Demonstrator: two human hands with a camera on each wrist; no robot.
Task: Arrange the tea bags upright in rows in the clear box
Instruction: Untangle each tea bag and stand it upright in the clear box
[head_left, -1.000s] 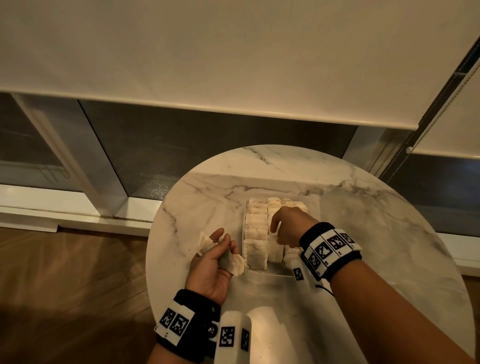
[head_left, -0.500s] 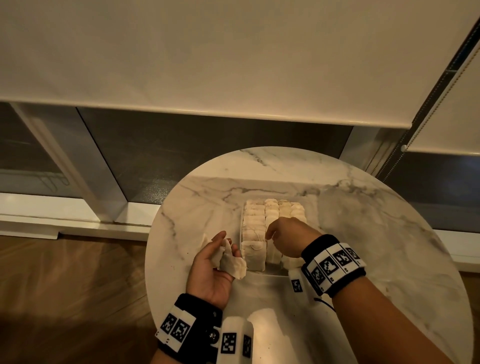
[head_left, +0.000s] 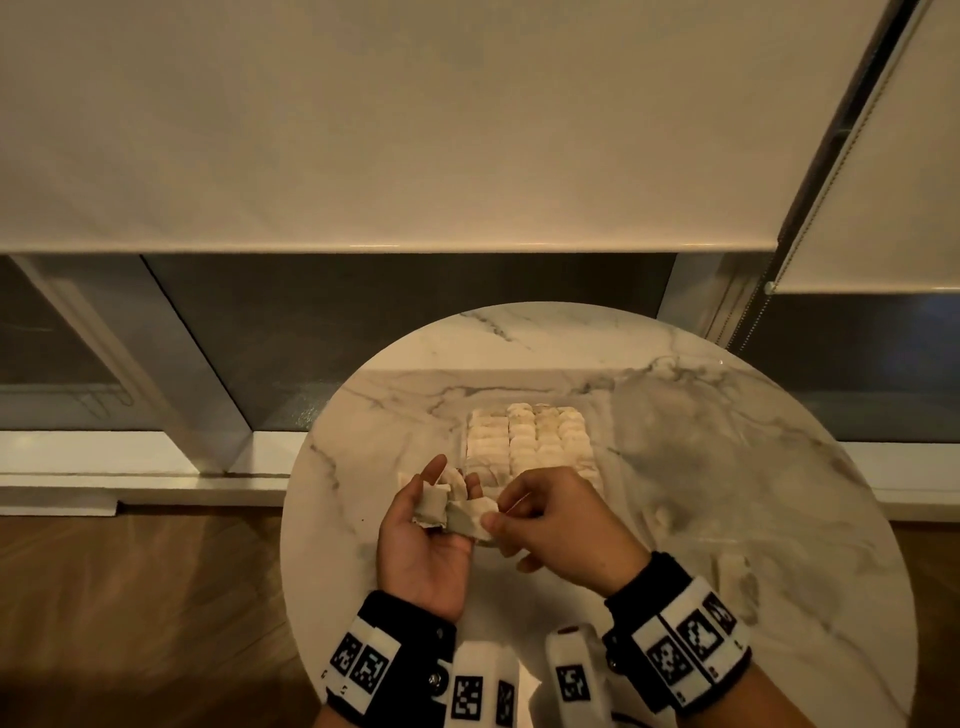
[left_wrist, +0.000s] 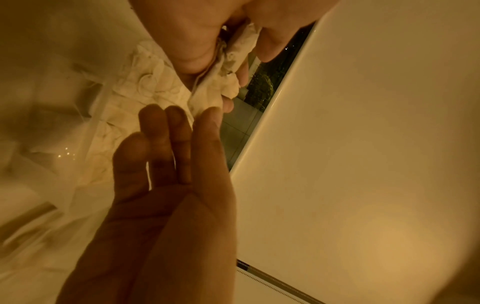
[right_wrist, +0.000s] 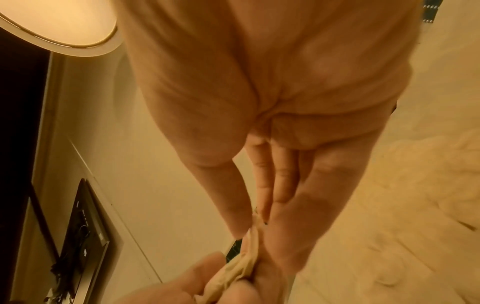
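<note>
Few bags (head_left: 435, 506) left in my left hand (head_left: 423, 545), grip cupped loosely round them. Right hand (head_left: 550, 525) grip pinches one bag (head_left: 470, 517) off the stack. Take it by the top edge, keep it flat, then drop it upright into the near gap of the box (head_left: 527, 441) on the bench (head_left: 727, 467).

On the tabletop (head_left: 727, 467) the clear box (head_left: 464, 441) holds rows of tea bags (head_left: 530, 441); both hands (head_left: 550, 525) meet before it, window behind
</note>
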